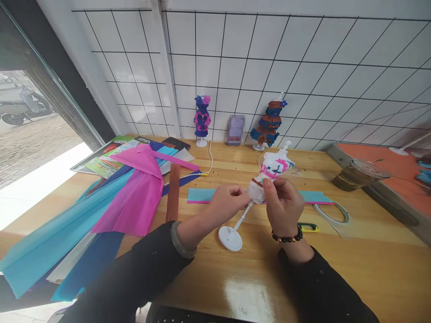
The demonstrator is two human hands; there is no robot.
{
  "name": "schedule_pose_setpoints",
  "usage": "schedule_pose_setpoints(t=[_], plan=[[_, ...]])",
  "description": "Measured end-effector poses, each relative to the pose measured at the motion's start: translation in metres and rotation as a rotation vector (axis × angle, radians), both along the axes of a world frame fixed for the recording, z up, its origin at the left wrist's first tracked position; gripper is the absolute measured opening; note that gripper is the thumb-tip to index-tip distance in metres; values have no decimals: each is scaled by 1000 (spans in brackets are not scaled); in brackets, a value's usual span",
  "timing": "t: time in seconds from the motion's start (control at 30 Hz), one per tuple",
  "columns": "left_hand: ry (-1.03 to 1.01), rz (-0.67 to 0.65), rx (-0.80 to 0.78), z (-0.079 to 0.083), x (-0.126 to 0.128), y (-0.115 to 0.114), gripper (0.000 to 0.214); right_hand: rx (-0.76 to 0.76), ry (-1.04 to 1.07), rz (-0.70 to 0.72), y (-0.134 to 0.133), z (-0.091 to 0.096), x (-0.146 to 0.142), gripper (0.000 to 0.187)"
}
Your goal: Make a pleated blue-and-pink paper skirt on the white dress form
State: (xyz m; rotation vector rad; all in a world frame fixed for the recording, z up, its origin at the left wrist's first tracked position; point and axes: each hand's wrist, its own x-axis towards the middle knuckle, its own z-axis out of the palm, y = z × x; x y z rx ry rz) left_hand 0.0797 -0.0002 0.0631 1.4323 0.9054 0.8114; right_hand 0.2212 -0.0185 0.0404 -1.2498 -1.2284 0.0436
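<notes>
The white dress form (272,168) leans right of the frame's centre, between the person's two hands and touching both; its long axis slants from the round base (230,238), low in the frame, toward the upper right; the body lies right of the left hand (232,197) and up and left of the right hand (285,204), neither clearly nearer; I see the left hand pinched narrow on its lower left edge, the right closed on it between thumb and fingers; I cannot tell whether they pinch anything else; at the tabletop's upper left, a leaflet (111,163) carries print too small to read; the phone (235,130), upper centre, is blurred; no brand is legible.
</notes>
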Motion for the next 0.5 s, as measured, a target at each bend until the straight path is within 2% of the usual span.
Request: schedule_pose_setpoints(t=[0.2, 0.33, 0.5], plan=[[-64, -40, -71, -8, 2, 5, 11, -2, 10, -28, 3, -2, 3, 29], [-180, -145, -190, -5, 0, 4, 14, 4, -7, -93, 3, 1, 4, 31], [-241, -190, -217, 0, -1, 1, 10, 38, -109, -130, 0, 3, 3, 29]])
